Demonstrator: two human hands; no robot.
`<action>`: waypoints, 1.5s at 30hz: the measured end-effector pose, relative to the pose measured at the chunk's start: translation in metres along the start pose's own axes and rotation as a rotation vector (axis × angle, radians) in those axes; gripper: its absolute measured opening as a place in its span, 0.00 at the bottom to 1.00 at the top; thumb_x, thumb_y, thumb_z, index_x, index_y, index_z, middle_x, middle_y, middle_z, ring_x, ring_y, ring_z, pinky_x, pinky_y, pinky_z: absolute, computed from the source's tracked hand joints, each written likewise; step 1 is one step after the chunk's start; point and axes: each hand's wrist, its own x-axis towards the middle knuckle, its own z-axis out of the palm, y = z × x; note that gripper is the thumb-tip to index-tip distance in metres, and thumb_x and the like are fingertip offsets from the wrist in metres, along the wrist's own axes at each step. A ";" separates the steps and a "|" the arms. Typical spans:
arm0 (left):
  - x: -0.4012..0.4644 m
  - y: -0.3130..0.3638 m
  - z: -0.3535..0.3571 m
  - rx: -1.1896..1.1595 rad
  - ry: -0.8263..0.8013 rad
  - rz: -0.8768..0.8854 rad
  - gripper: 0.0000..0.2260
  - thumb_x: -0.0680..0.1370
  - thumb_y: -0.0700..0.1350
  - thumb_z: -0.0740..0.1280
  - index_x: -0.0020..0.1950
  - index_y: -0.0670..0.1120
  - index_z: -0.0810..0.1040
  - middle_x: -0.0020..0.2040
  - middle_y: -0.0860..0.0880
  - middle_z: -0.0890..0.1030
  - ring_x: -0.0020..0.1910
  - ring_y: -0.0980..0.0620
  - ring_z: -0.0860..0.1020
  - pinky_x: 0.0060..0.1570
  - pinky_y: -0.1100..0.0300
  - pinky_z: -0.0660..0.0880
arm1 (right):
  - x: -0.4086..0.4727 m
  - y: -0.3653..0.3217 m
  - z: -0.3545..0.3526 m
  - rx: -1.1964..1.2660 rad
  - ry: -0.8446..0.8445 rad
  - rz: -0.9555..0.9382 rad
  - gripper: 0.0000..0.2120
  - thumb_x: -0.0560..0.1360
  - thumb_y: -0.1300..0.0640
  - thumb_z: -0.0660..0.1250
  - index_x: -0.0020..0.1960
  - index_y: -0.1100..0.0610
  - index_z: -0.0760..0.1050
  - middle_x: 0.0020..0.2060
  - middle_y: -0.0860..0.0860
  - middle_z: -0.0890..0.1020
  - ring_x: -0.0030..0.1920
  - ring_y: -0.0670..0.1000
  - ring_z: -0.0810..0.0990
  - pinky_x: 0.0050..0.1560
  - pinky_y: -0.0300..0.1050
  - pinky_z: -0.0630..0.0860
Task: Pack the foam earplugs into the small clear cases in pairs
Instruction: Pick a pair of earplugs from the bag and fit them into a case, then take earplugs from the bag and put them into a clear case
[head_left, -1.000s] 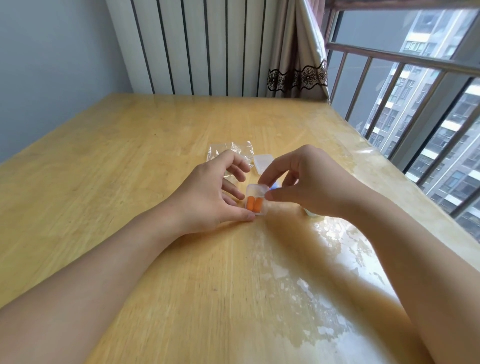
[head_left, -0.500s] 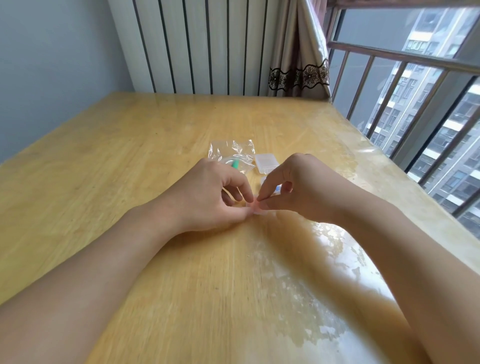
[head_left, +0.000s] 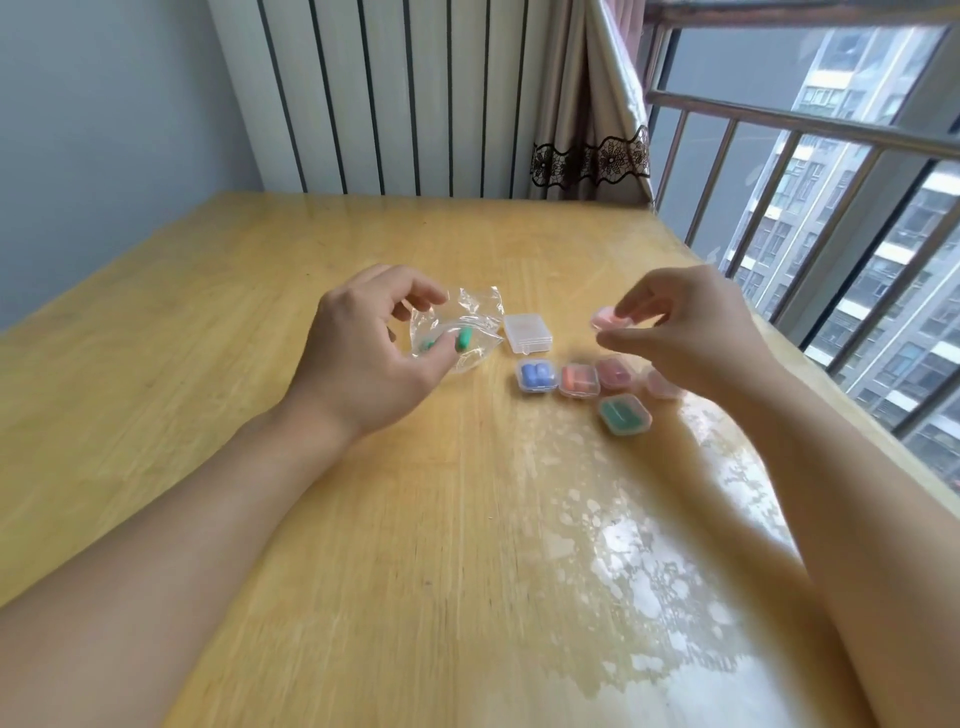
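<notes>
Head view. Left hand (head_left: 363, 353) hovers over the wooden table (head_left: 260, 467), fingers loosely curled, thumb and index apart; it holds nothing that can be made out. Just beyond its fingertips lies a clear bag (head_left: 467, 317), crumpled, with two green earplugs (head_left: 457, 340) inside; whether the fingertips touch the bag cannot be told.

Right hand (head_left: 685, 322) is raised above the table, thumb and fingers pinching a small case (head_left: 605, 317) that shows pink-orange through the plastic. The case is blurred; lid state cannot be told.

Between the two hands, nearer the left, an empty case (head_left: 527, 332) sits just beside the bag's right edge.

Below the right hand's fingertips, a row of closed cases on the table, side by side and touching or nearly so: blue case (head_left: 536, 377), orange case (head_left: 579, 381), pink case (head_left: 615, 373). A fourth case (head_left: 662, 385) continues the row, partly hidden by the right wrist, contents pinkish but unclear. On the near side of the row, just beside the orange and pink ones, a green case (head_left: 623, 414) lies turned at an angle.

Table surface near the right forearm shows patchy, worn glossy finish.
</notes>
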 end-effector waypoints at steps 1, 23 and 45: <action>0.000 -0.004 0.002 0.025 -0.039 -0.028 0.12 0.70 0.48 0.75 0.53 0.51 0.82 0.48 0.55 0.80 0.45 0.61 0.75 0.42 0.74 0.69 | 0.002 0.006 0.004 -0.016 -0.002 0.027 0.11 0.67 0.51 0.81 0.43 0.54 0.82 0.42 0.52 0.85 0.41 0.49 0.84 0.34 0.42 0.78; -0.005 -0.002 0.008 0.128 -0.226 -0.091 0.08 0.71 0.54 0.73 0.37 0.52 0.81 0.28 0.55 0.77 0.30 0.56 0.76 0.36 0.59 0.75 | -0.001 -0.044 0.067 -0.061 -0.150 0.077 0.14 0.71 0.44 0.72 0.53 0.48 0.81 0.43 0.48 0.84 0.42 0.54 0.84 0.43 0.50 0.82; -0.010 0.033 0.003 -0.579 -0.177 -0.277 0.03 0.77 0.40 0.73 0.50 0.42 0.85 0.39 0.46 0.87 0.35 0.49 0.85 0.37 0.56 0.82 | -0.035 -0.069 0.025 1.015 -0.437 0.239 0.10 0.76 0.58 0.73 0.53 0.64 0.83 0.40 0.59 0.83 0.40 0.56 0.86 0.50 0.50 0.85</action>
